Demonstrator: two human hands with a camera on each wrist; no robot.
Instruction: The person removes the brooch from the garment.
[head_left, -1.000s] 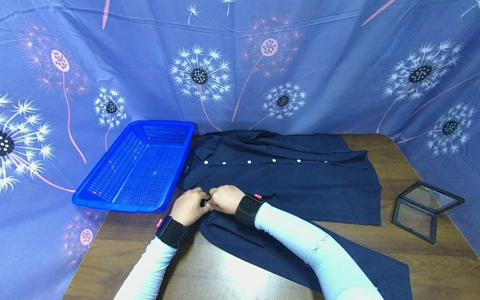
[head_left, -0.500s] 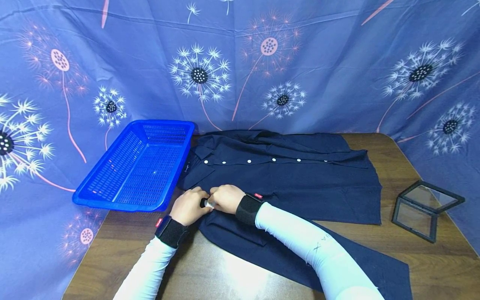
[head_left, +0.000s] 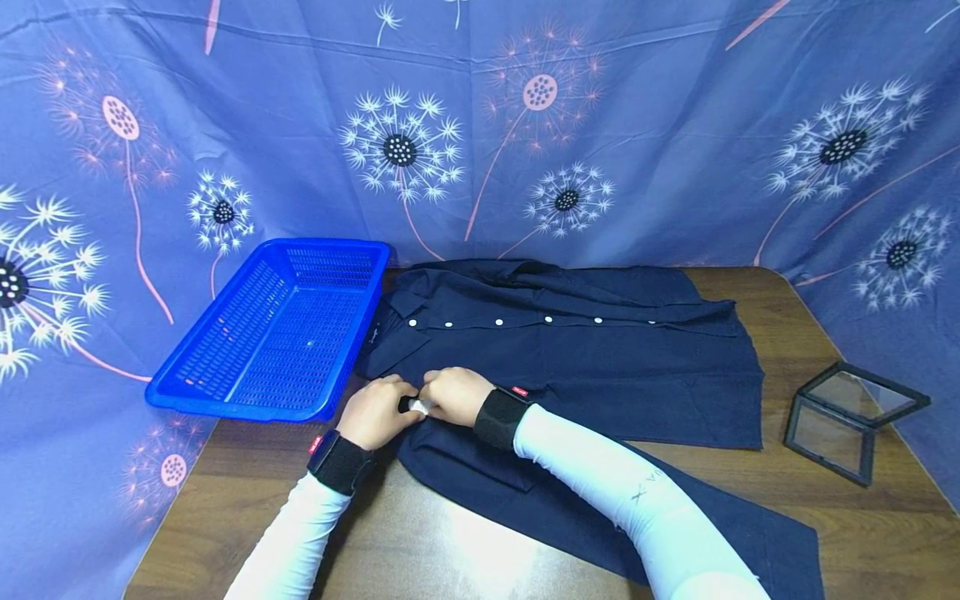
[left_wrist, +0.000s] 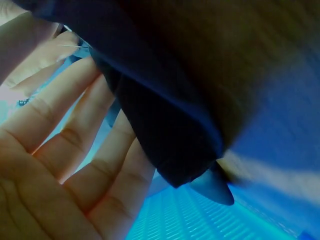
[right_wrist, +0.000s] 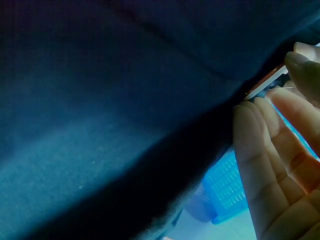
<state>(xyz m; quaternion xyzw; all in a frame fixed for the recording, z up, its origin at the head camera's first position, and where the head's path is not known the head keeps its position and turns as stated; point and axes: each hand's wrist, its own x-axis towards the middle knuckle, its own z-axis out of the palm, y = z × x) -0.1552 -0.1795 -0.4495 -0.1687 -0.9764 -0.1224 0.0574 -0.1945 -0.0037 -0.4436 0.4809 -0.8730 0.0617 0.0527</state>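
Observation:
A dark navy button-up shirt point(head_left: 600, 375) lies spread on the table, collar to the left and white buttons along its front. Both hands meet at its near shoulder. My left hand point(head_left: 377, 412) pinches the shirt fabric there; in the left wrist view its fingers point(left_wrist: 75, 120) run along the underside of a dark fold. My right hand point(head_left: 457, 396) pinches a small flat badge point(head_left: 422, 407), whitish from above. In the right wrist view the badge point(right_wrist: 267, 82) shows edge-on, a thin pin point(right_wrist: 281, 88) beside it. Fingers hide most of the badge.
A blue plastic basket point(head_left: 341, 414) stands at the left, close to the shirt collar. An open black-framed clear case point(head_left: 828, 425) lies at the right. One shirt sleeve point(head_left: 780, 542) stretches toward the near right, under the right forearm. A patterned blue cloth point(head_left: 660, 125) hangs behind the wooden table point(head_left: 217, 517).
More of the whitish badge shows between the fingertips than a second ago. The right hand has shifted very slightly away from the body; the shirt lies as before.

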